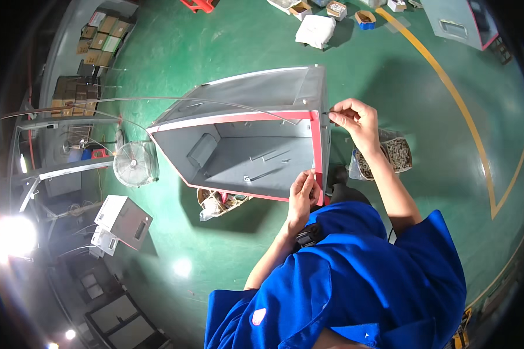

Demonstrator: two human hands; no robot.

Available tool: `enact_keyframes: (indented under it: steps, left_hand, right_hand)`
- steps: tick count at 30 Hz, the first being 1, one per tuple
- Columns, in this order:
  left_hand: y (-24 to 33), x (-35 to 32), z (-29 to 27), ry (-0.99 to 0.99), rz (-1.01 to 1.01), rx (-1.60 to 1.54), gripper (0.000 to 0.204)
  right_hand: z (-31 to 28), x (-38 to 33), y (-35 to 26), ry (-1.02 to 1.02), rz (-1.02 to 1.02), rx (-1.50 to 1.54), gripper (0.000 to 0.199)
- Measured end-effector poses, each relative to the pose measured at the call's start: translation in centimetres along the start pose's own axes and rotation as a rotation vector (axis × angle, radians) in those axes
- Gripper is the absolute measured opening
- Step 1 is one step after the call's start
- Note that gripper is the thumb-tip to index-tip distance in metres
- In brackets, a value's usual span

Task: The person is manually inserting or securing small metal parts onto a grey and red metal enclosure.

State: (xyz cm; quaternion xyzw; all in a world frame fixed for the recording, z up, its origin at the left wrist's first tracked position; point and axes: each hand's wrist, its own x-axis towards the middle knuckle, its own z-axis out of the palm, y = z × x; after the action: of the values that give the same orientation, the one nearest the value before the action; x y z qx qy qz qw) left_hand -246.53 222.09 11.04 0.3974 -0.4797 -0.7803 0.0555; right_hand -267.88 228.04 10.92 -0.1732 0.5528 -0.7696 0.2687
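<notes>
A grey metal cabinet point(253, 148) with a red front rim stands before me, its open side facing me. Several thin studs stick out from its inner back panel. My right hand point(358, 119) is at the cabinet's right side wall, near the far corner, with thumb and index finger pinched around something small and dark. At the near right corner, my left hand point(304, 192) has its fingers drawn together at the red rim point(316, 139). Whatever those fingers hold is too small or hidden to make out.
A box of small metal parts point(397, 154) sits on the green floor right of the cabinet. Another parts container point(218, 202) is partly under its near edge. A floor fan point(135, 164) and a pale metal box point(122, 222) stand left. A thin curved rod point(174, 99) crosses over the cabinet.
</notes>
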Motion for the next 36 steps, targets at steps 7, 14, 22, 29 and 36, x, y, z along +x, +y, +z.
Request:
enact_keyframes:
  steps: [7, 14, 22, 29, 36]
  left_hand:
    - [-0.4, 0.4, 0.0, 0.109, -0.046, -0.039, 0.022]
    - [-0.9, 1.1, -0.1, 0.219, -0.084, -0.067, 0.026]
    - [-3.0, 2.0, -1.6, 0.353, -0.029, 0.066, 0.028]
    - [-4.3, 3.0, -3.1, 0.400, -0.016, 0.037, 0.025]
    - [-4.5, 3.7, -3.4, 0.361, -0.006, 0.049, 0.027]
  right_hand:
    - [-0.8, 0.6, 0.5, -0.099, 0.053, -0.069, 0.009]
    - [-1.6, 1.6, 1.3, -0.193, 0.117, 0.011, 0.009]
    - [-1.8, 1.3, 3.9, -0.215, 0.017, -0.051, 0.010]
    - [-1.6, 1.2, 6.0, -0.161, -0.008, -0.006, 0.009]
    - [-0.8, 1.1, 7.3, -0.135, -0.036, -0.013, 0.010]
